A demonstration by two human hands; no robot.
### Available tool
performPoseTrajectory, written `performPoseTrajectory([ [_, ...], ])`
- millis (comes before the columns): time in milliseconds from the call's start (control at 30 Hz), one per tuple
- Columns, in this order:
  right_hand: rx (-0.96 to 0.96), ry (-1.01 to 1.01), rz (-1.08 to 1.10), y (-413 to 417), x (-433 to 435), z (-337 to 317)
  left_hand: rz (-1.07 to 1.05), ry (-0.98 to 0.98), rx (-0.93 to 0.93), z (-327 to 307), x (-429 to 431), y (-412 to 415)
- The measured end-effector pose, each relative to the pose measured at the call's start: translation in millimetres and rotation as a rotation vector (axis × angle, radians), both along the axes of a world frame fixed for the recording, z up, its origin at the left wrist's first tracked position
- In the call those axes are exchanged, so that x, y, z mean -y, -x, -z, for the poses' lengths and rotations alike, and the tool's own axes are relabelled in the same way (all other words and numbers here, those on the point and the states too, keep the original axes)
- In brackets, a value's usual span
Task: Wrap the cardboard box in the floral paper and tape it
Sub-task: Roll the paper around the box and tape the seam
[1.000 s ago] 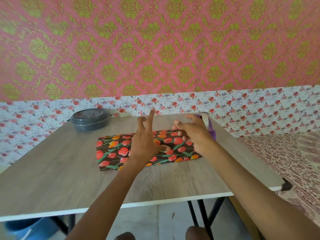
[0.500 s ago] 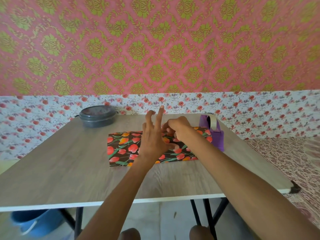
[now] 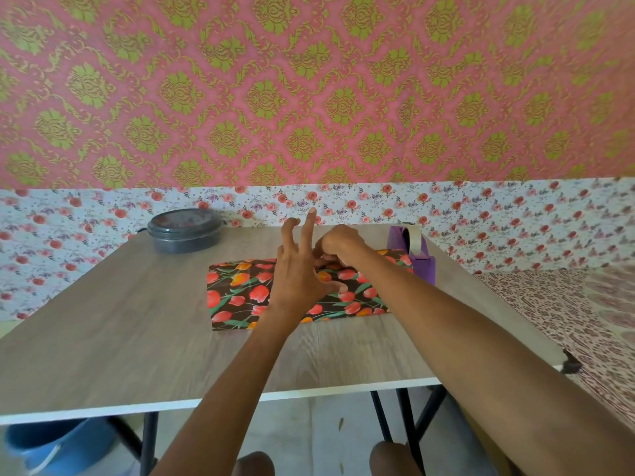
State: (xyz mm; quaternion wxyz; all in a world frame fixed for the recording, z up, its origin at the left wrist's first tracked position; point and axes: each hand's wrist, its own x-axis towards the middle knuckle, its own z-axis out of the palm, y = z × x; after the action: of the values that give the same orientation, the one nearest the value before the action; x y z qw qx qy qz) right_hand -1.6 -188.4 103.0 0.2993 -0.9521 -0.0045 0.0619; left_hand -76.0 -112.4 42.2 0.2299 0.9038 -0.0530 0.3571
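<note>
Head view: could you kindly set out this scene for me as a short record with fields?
Parcel: floral-wrapped box lying flat on the table, no cardboard showing
Left hand: over the parcel, fingers straight and spread, thumb down by the paper
Right hand: fingers curled at the parcel's top; what they hold, if anything, is hidden
Tape dispenser: purple, upright, by the parcel's right end
Container: grey, lidded, at the table's far left
Under table: blue bucket
</note>
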Motion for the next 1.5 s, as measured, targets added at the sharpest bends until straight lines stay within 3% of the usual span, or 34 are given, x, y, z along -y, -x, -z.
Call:
performPoseTrajectory([
  [233,-0.025,0.219,-0.028,-3,5,-4,-0.017,0.009,-0.014,-1,-1,0],
  [400,-0.242,0.287,-0.114,-10,12,-7,-0.041,0.003,-0.015,0,0,2],
  [567,-0.328,0.404,-0.275,2,38,-34,-0.048,-0.006,-0.083,1,0,1],
  [667,-0.308,0.187,-0.269,0,53,-34,-0.057,-0.067,-0.173,0,0,1],
  [800,-0.001,-0.005,-0.132,-7,83,-20,-0.097,-0.279,-0.272,3,0,3],
  [1000,0.189,-0.328,0.001,-7,137,7,-0.018,-0.086,-0.185,2,12,10],
  [1133,0.406,-0.187,0.234,-17,179,23,0.060,-0.028,-0.055,1,30,13],
  [1267,0.260,-0.125,0.311,-26,207,35,0.137,-0.131,0.024,-13,67,3],
  [1400,-0.007,-0.488,0.290,-37,206,40,0.139,-0.319,-0.139,-21,109,-33],
  [1500,-0.196,-0.606,0.287,-38,201,39,0.038,-0.477,-0.303,-22,135,-66],
])
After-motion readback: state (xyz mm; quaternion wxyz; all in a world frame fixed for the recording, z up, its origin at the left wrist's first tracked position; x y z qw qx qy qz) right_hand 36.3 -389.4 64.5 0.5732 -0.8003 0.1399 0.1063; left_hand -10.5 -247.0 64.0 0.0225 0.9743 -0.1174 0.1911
